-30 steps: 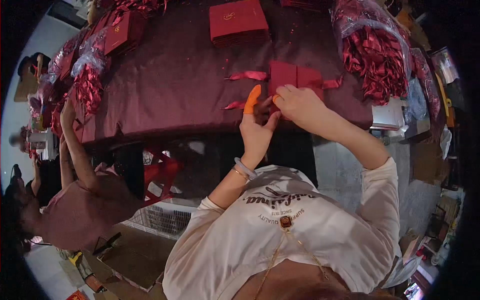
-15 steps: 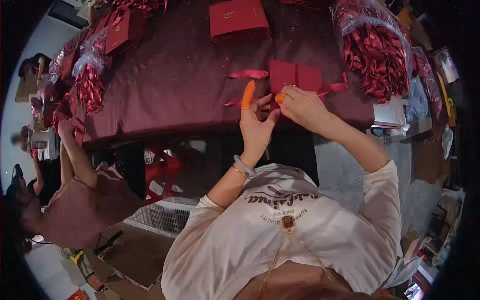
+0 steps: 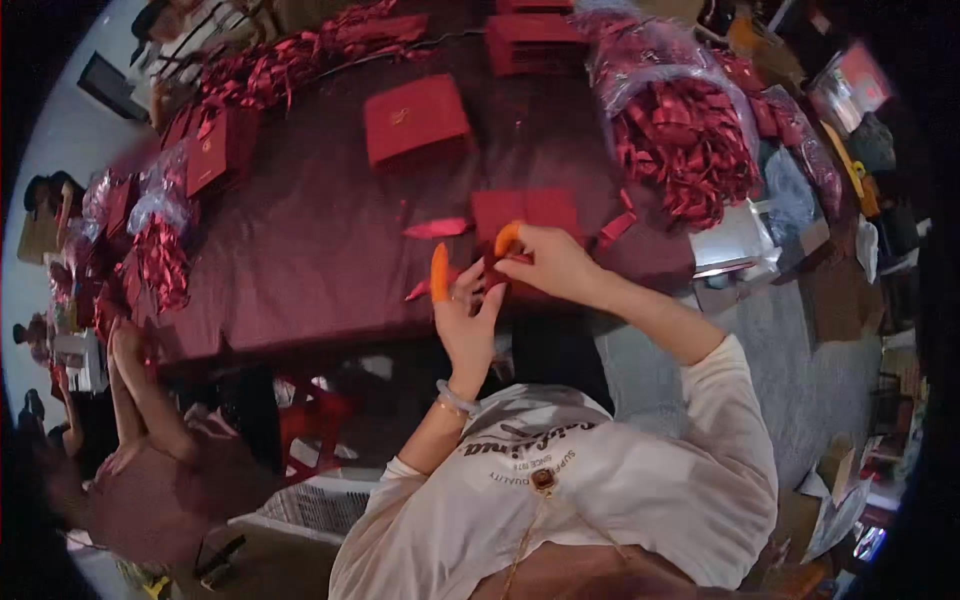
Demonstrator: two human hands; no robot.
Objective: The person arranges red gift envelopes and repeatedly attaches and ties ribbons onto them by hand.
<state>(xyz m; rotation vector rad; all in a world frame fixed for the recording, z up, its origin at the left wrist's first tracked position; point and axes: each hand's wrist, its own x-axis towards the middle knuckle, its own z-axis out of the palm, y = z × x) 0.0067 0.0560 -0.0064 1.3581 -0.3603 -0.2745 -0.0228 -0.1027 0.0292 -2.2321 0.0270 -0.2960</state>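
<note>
meeting at a red folder (image 3: 548, 208), right fingers (image 3: 509, 237) curled, left fingers (image 3: 440, 272) partly spread, any pinch by either unclear

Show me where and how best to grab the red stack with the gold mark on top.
Probably squeeze the red stack low across its left and right edges, coming from the near side: it lies flat with a squarish top, and the tablecloth shows on both flanks. A low hold should keep the pile together.
</note>
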